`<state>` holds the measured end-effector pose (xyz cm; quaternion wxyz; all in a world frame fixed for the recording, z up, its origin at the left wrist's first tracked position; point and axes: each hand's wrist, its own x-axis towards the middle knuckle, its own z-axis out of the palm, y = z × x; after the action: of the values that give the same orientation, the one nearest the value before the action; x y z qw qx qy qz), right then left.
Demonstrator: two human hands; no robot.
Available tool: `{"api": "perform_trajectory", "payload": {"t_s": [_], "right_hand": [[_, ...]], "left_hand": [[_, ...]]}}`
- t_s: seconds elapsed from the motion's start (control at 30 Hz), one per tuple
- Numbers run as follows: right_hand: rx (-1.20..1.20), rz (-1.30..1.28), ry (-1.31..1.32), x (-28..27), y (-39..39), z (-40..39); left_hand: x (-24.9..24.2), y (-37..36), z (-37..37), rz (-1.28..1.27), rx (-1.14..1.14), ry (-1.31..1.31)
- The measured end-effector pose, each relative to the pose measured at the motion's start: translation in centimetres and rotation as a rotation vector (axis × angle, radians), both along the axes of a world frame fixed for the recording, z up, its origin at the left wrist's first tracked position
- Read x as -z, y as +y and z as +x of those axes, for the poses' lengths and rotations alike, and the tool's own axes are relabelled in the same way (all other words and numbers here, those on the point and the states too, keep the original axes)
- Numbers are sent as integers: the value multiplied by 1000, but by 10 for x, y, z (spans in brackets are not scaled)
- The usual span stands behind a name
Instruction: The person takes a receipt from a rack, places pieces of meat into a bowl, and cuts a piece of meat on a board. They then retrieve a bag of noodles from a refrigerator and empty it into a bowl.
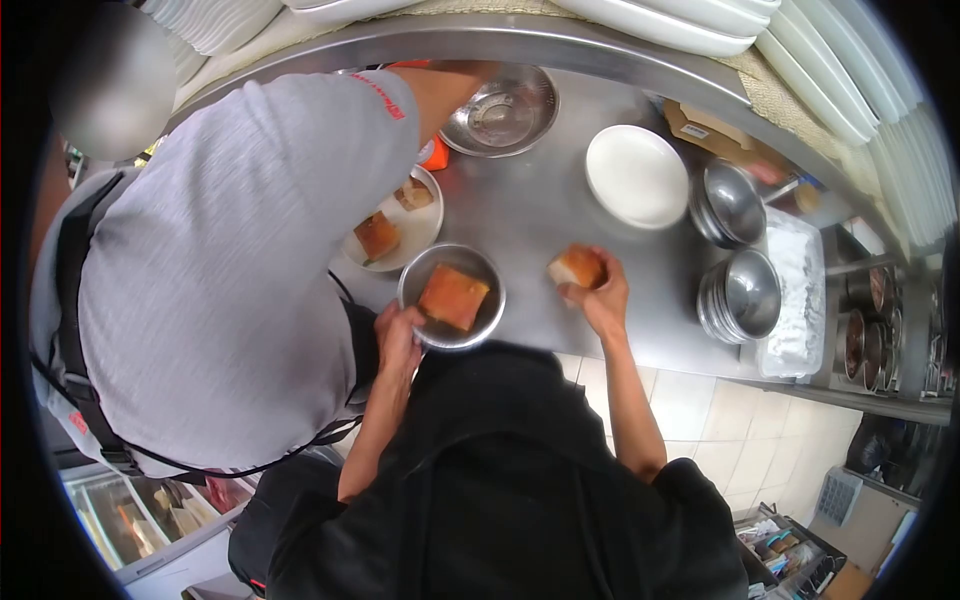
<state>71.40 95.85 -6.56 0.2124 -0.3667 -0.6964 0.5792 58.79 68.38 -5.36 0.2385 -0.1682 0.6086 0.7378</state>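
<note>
My left hand (399, 338) grips the near-left rim of a round metal bowl (498, 318). A square, orange-brown slab of food (454, 297), toasted bread by its look, lies in that bowl. To the right, my right hand (604, 289) is closed around a smaller browned piece with a pale side (576, 266), also bread-like, held over the steel counter (530, 220). Just beyond the bowl on the left, a white plate (430, 228) carries more browned pieces, partly hidden by a co-worker's arm.
A co-worker in a grey shirt (230, 260) stands close on my left. At the back are a metal basin (548, 100) and a white oval plate (637, 177). Stacked metal bowls (752, 295) and a clear plastic container (797, 300) stand on the right. Plates line the shelf above.
</note>
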Motion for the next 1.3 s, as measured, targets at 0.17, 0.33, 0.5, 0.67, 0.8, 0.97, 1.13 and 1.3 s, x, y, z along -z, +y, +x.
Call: {"api": "perform_trajectory", "payload": {"t_s": [0.17,0.33,0.5,0.67,0.8,0.97,1.13,1.3], "right_hand": [[-53,288,-100,-8,2,0],[-183,520,-166,28,-5,-3],[-85,702,-169,6,4,15],[256,1044,-354,-75,81,79],[246,890,-874,-47,128,131],[144,910,-961,-49,136,144],[186,797,-845,-81,138,143],[312,854,-685,-83,147,150]], "left_hand": [[9,-2,2,-10,5,3],[-11,8,7,-4,-25,8],[-7,-2,4,-8,8,28],[1,-18,-1,29,-24,37],[-7,-13,-3,21,-48,28],[-13,1,-3,-9,-66,61],[-12,-2,-4,-5,-28,54],[-8,-3,-2,21,-54,88]]}}
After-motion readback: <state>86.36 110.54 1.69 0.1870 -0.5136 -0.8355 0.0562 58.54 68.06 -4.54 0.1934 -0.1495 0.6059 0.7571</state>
